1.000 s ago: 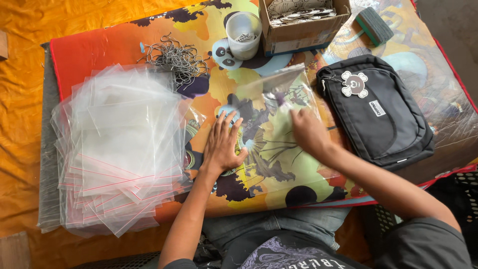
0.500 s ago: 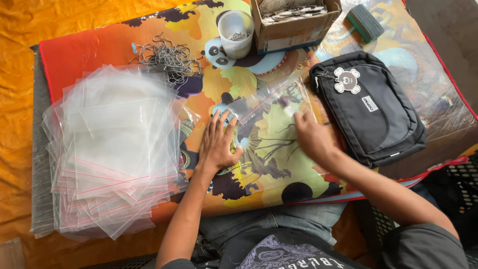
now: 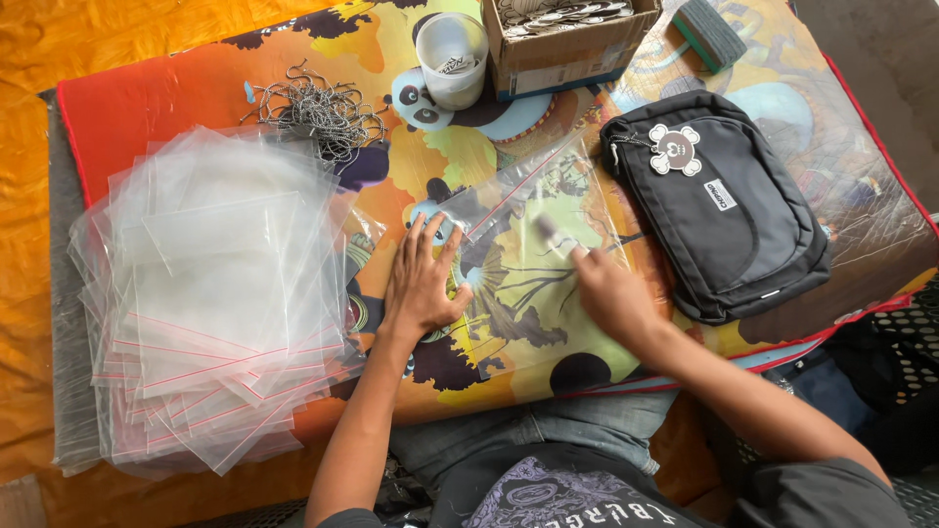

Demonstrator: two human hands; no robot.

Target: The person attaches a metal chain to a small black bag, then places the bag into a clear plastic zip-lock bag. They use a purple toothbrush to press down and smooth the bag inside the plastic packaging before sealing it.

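While flattened, clear zip bag under left hand.

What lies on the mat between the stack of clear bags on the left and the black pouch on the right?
In the head view, the left hand and right hand press on one clear zip bag there, between the bag stack and black pouch.

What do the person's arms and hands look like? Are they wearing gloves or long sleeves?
No gloves: the left hand and right hand are bare, with no rings or watch in view. Both forearms are uncovered. Only a short dark sleeve shows on the right arm, part of a dark T-shirt with a pale print.
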